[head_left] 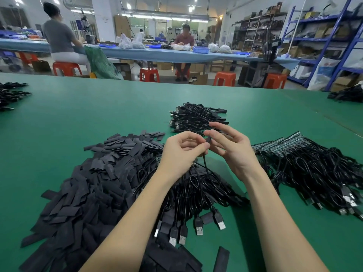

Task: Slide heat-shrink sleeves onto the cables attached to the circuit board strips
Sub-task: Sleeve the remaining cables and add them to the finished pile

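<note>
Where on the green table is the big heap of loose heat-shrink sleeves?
In the head view, the heap of sleeves lies at lower left on the green table, beside the left hand and touching the USB cable bundle.

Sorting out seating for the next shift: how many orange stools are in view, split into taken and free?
Taken stools: 2 (one far left, one under the seated person at centre)
Free stools: 4 ()
Total: 6
</note>
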`<state>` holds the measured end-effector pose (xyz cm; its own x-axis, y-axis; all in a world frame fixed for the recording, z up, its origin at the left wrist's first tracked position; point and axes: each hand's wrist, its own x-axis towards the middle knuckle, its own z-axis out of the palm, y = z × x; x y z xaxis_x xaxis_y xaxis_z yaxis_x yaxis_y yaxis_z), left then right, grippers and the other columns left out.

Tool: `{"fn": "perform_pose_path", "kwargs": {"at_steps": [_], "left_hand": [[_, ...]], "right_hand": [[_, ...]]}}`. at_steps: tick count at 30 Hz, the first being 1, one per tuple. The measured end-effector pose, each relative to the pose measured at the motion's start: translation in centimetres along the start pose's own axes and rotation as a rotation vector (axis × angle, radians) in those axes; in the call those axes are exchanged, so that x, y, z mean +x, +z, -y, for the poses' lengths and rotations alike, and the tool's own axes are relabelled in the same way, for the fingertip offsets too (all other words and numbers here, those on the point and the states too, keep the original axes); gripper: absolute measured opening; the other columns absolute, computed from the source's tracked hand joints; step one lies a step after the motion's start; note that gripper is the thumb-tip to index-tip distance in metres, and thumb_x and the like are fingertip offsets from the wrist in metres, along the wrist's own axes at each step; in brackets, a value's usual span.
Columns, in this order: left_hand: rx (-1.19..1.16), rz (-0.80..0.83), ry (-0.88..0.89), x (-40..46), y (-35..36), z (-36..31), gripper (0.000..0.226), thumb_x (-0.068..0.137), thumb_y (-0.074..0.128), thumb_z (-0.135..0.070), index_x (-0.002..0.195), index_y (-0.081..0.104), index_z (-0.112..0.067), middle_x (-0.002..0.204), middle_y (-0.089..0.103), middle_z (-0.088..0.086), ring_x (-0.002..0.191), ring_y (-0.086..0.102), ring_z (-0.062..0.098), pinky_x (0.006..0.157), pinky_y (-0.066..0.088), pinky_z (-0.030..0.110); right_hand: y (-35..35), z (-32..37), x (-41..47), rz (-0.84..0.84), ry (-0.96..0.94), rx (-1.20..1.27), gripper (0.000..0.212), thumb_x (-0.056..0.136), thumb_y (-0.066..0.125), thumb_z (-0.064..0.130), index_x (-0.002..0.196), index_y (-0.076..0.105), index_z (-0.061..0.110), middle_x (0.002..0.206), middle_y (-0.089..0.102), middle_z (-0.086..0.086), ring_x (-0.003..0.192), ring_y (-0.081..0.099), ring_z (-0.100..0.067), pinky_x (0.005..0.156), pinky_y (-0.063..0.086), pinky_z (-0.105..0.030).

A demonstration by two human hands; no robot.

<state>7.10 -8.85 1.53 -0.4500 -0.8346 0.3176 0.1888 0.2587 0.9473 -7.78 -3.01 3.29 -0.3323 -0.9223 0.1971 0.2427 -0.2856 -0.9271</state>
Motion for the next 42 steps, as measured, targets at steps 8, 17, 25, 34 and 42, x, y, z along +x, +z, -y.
{"fn": "perform_pose_path", "kwargs": {"at_steps": [8, 17, 25, 34, 42], "left_hand": [[0.018, -0.023, -0.009, -0.13, -0.07, 0.06, 0.012, 0.083, 0.081, -0.003, 0.083, 0.073, -0.012, 0.075, 0.076, 0.01, 0.073, 0.075, 0.017, 0.073, 0.057, 0.023], [0.034, -0.035, -0.006, -0.17, 0.14, 0.02, 0.011, 0.083, 0.081, -0.004, 0.085, 0.073, -0.011, 0.073, 0.076, 0.009, 0.073, 0.074, 0.016, 0.073, 0.057, 0.022], [0.069, -0.03, 0.0, -0.21, 0.16, 0.1, 0.011, 0.083, 0.082, -0.006, 0.085, 0.073, -0.013, 0.075, 0.076, 0.008, 0.074, 0.075, 0.017, 0.076, 0.059, 0.024], [0.042, -0.044, -0.009, -0.22, 0.1, 0.12, 0.01, 0.082, 0.081, -0.004, 0.086, 0.073, -0.009, 0.073, 0.076, 0.007, 0.072, 0.075, 0.016, 0.073, 0.058, 0.022], [0.059, -0.041, 0.013, -0.25, 0.17, 0.44, 0.013, 0.082, 0.082, -0.006, 0.082, 0.073, -0.016, 0.072, 0.076, 0.007, 0.073, 0.075, 0.016, 0.073, 0.057, 0.022]], "right_hand": [[0.07, -0.25, 0.0, 0.002, 0.042, 0.022, 0.04, 0.074, 0.082, 0.016, 0.113, 0.075, 0.013, 0.104, 0.076, -0.017, 0.088, 0.07, -0.022, 0.08, 0.059, -0.029], [0.0, -0.69, 0.0, -0.036, 0.026, 0.051, 0.038, 0.072, 0.082, 0.02, 0.109, 0.075, 0.015, 0.099, 0.076, -0.014, 0.083, 0.072, -0.022, 0.081, 0.059, -0.032], [-0.21, -0.31, 0.12, -0.056, 0.036, 0.056, 0.029, 0.072, 0.082, 0.014, 0.101, 0.078, 0.013, 0.097, 0.076, -0.017, 0.081, 0.072, -0.023, 0.079, 0.059, -0.031], [0.01, -0.49, 0.16, -0.091, 0.011, 0.003, 0.02, 0.083, 0.077, 0.007, 0.103, 0.076, 0.011, 0.097, 0.076, -0.017, 0.083, 0.072, -0.025, 0.08, 0.059, -0.033], [0.08, -0.44, 0.04, -0.095, 0.019, -0.023, 0.015, 0.084, 0.077, 0.009, 0.097, 0.078, 0.013, 0.092, 0.077, -0.016, 0.082, 0.072, -0.021, 0.077, 0.059, -0.029]]}}
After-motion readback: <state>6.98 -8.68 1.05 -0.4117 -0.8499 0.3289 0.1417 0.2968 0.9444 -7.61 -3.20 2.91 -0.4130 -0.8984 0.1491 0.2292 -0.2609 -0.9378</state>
